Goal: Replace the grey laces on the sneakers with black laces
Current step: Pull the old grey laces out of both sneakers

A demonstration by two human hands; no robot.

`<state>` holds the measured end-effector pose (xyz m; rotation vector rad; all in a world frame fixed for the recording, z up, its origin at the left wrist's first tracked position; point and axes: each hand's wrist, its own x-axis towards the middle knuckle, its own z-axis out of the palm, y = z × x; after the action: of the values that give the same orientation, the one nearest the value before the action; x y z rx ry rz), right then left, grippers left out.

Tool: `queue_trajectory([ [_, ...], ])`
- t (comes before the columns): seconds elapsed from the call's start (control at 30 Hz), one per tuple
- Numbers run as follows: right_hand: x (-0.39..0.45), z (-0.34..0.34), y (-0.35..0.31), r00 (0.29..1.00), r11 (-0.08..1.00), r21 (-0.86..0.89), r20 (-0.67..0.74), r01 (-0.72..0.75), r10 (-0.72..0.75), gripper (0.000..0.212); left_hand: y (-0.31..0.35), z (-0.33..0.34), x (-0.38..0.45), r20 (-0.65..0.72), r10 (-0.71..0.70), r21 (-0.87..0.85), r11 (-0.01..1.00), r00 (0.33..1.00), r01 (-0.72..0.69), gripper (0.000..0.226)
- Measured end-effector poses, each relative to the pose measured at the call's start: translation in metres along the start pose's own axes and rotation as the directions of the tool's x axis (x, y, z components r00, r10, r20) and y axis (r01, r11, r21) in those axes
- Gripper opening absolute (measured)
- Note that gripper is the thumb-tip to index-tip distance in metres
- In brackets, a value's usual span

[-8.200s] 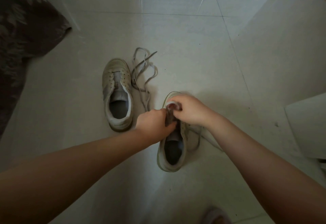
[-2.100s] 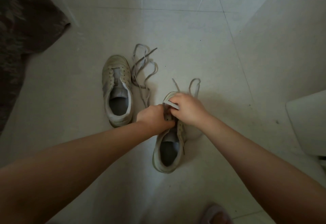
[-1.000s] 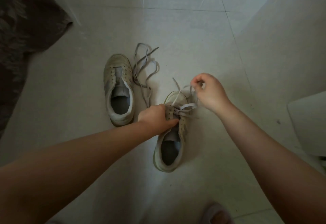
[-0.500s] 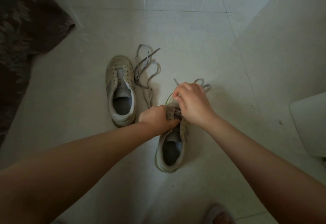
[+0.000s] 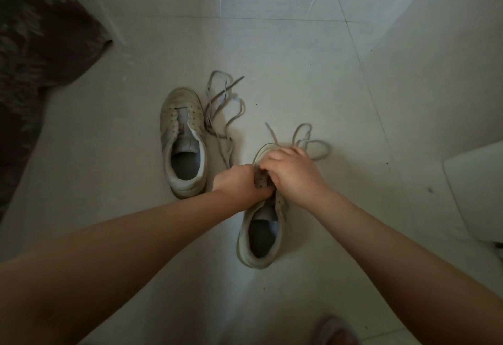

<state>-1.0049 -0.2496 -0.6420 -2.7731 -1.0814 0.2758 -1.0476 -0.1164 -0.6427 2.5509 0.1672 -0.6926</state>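
Observation:
Two pale sneakers stand on the tiled floor. The left sneaker [image 5: 183, 140] has bare eyelets, and its pulled-out grey lace [image 5: 223, 110] lies in loops beside it. My left hand [image 5: 239, 183] grips the eyelet flap of the right sneaker [image 5: 260, 238]. My right hand [image 5: 292, 172] sits over that shoe's forefoot, fingers curled down at the lacing; what they pinch is hidden. Loose loops of this shoe's grey lace [image 5: 310, 140] trail past the toe. No black lace is in view.
A dark patterned rug [image 5: 32, 53] covers the floor at the far left. A white object [image 5: 476, 189] sits at the right edge. Part of a foot or slipper [image 5: 334, 331] shows at the bottom edge.
A second ago my right hand was raised to the right, pulling a length of grey lace out. It has come back down onto the forefoot. My left hand has stayed on the shoe.

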Motion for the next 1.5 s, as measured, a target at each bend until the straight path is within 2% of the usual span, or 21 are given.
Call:
queue_trajectory([
  [0.1, 0.003, 0.006, 0.001, 0.996, 0.998, -0.066, -0.093, 0.009, -0.015, 0.017, -0.001, 0.000, 0.000, 0.008, -0.006, 0.002, 1.000, 1.000, 0.006, 0.040],
  [0.17, 0.004, 0.006, 0.002, 0.990, 1.000, -0.031, -0.141, -0.005, 0.001, 0.015, -0.001, 0.001, 0.001, 0.010, -0.007, -0.008, 1.000, 1.000, 0.007, 0.041],
  [0.23, 0.005, -0.007, 0.003, 0.967, 0.989, 0.118, -0.228, -0.087, 0.112, 0.011, -0.003, 0.002, 0.001, 0.003, -0.006, -0.010, 1.000, 1.000, 0.006, 0.043],
  [0.33, 0.008, -0.031, 0.018, 0.874, 0.889, 0.421, -0.346, -0.181, 0.341, 0.011, -0.005, 0.003, 0.003, -0.003, -0.004, -0.012, 1.000, 1.000, 0.004, 0.045],
  [0.4, 0.009, -0.037, 0.030, 0.843, 0.801, 0.529, -0.263, -0.281, 0.470, 0.014, -0.006, 0.004, 0.004, 0.002, -0.002, -0.010, 1.000, 1.000, 0.002, 0.045],
  [0.47, 0.005, -0.034, 0.034, 0.834, 0.750, 0.563, -0.180, -0.348, 0.522, 0.021, -0.007, 0.005, 0.003, -0.016, 0.009, -0.009, 1.000, 1.000, -0.009, 0.046],
  [0.53, -0.006, -0.026, 0.031, 0.862, 0.759, 0.569, -0.162, -0.316, 0.480, 0.014, -0.009, 0.008, 0.000, -0.104, 0.050, -0.043, 0.998, 0.993, -0.055, 0.043],
  [0.63, -0.028, -0.008, 0.022, 0.914, 0.797, 0.517, -0.064, -0.313, 0.401, 0.006, -0.009, 0.012, -0.005, -0.252, 0.187, -0.086, 0.973, 0.949, -0.215, 0.029],
  [0.7, -0.041, 0.006, 0.022, 0.908, 0.812, 0.451, -0.006, -0.372, 0.419, 0.006, -0.007, 0.014, -0.007, -0.267, 0.258, -0.053, 0.958, 0.929, -0.281, 0.019],
  [0.83, -0.046, 0.019, 0.021, 0.882, 0.799, 0.398, 0.059, -0.451, 0.468, 0.009, -0.001, 0.015, -0.004, -0.311, 0.224, -0.060, 0.965, 0.924, -0.255, 0.024],
  [0.93, -0.043, 0.021, 0.015, 0.873, 0.789, 0.421, 0.016, -0.448, 0.487, 0.012, 0.002, 0.015, -0.001, -0.190, 0.251, -0.016, 0.966, 0.949, -0.258, 0.030],
  [1.03, -0.039, 0.020, 0.010, 0.874, 0.807, 0.394, -0.017, -0.440, 0.485, 0.011, 0.003, 0.017, 0.000, -0.060, 0.228, -0.067, 0.970, 0.972, -0.232, 0.030],
  [1.13, -0.037, 0.021, 0.009, 0.901, 0.866, 0.311, -0.060, -0.391, 0.429, 0.012, 0.004, 0.016, 0.001, -0.046, 0.221, -0.107, 0.969, 0.974, -0.225, 0.029],
  [1.23, -0.032, 0.019, 0.009, 0.956, 0.954, 0.158, -0.109, -0.255, 0.274, 0.011, 0.003, 0.017, 0.000, -0.060, 0.214, -0.105, 0.970, 0.975, -0.220, 0.029],
  [1.37, -0.020, -0.003, 0.009, 0.972, 0.984, 0.114, -0.176, -0.136, 0.155, 0.014, 0.002, 0.017, 0.001, -0.029, 0.223, -0.112, 0.968, 0.974, -0.225, 0.026],
  [1.43, -0.018, -0.007, 0.007, 0.980, 0.979, 0.149, -0.118, -0.142, 0.160, 0.012, 0.001, 0.018, 0.002, -0.021, 0.222, -0.120, 0.967, 0.975, -0.223, 0.026],
  [1.5, -0.019, -0.005, 0.006, 0.957, 0.917, 0.288, -0.005, -0.276, 0.290, 0.005, 0.000, 0.019, 0.003, -0.027, 0.219, -0.131, 0.967, 0.975, -0.220, 0.026],
])
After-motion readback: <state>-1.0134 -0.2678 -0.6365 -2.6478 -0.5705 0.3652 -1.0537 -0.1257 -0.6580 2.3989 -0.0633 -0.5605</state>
